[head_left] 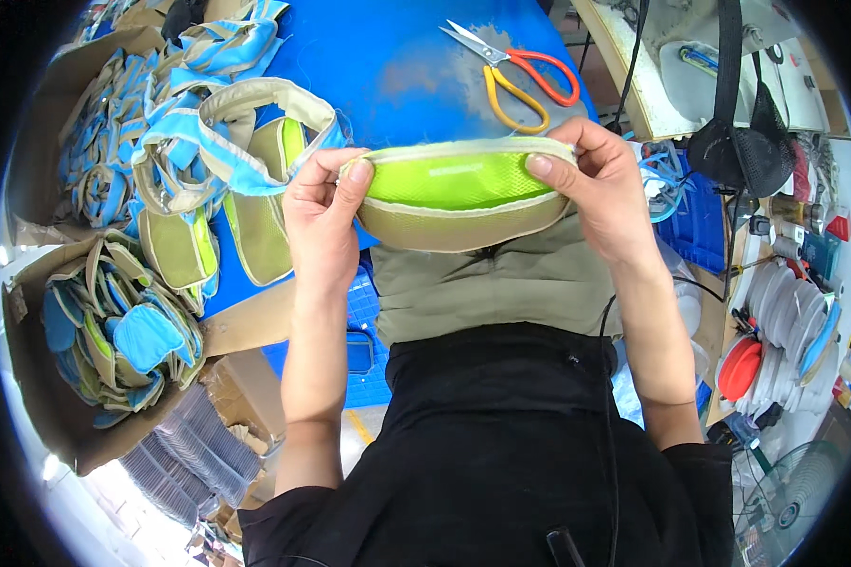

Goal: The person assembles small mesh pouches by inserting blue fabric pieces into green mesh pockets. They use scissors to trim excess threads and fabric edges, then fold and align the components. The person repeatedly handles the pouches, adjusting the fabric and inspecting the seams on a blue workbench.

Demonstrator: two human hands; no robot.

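Head view: fingers of left hand point(324, 203) and right hand point(607, 187) pinching opposite ends of green-beige pouch point(456, 200); apparently inspection step; next move likely calls for steady grip, careful turning.

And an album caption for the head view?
Left hand and right hand hold a lime-beige fabric pouch near scissors.

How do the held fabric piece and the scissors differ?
Place: the fabric piece is held between left hand and right hand; the scissors lie on the blue table.
Colour: the fabric piece is lime green and tan; the scissors are silver, red and yellow.
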